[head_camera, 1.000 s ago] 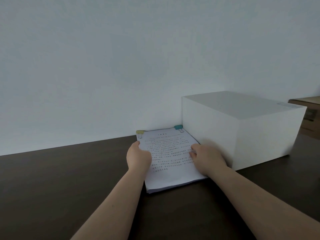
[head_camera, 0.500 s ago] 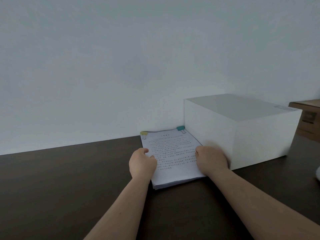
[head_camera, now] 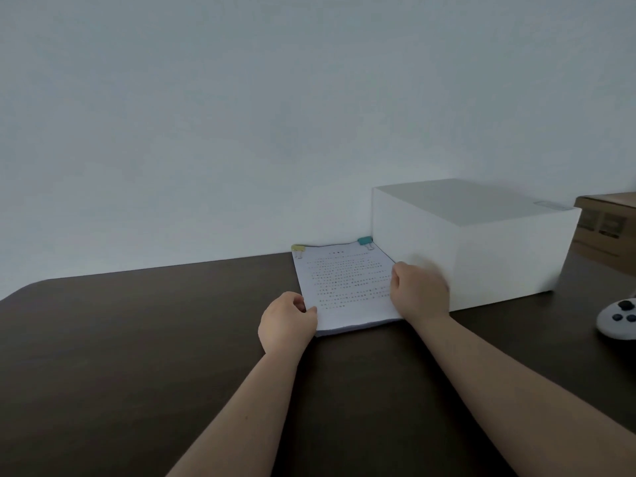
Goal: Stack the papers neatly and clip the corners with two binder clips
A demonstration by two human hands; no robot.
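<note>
Head view: the paper stack [head_camera: 347,287] lies flat on the dark table [head_camera: 137,339], just left of the white box [head_camera: 475,249]. A yellow clip [head_camera: 298,248] and a teal clip [head_camera: 364,241] grip its two far corners. Both hands are curled at the stack's sides — left hand [head_camera: 287,321] pinching the near-left edge, right hand [head_camera: 420,290] gripping the edge beside the box.

White box [head_camera: 481,249]; cardboard box [head_camera: 607,225] — controller [head_camera: 617,320]
</note>
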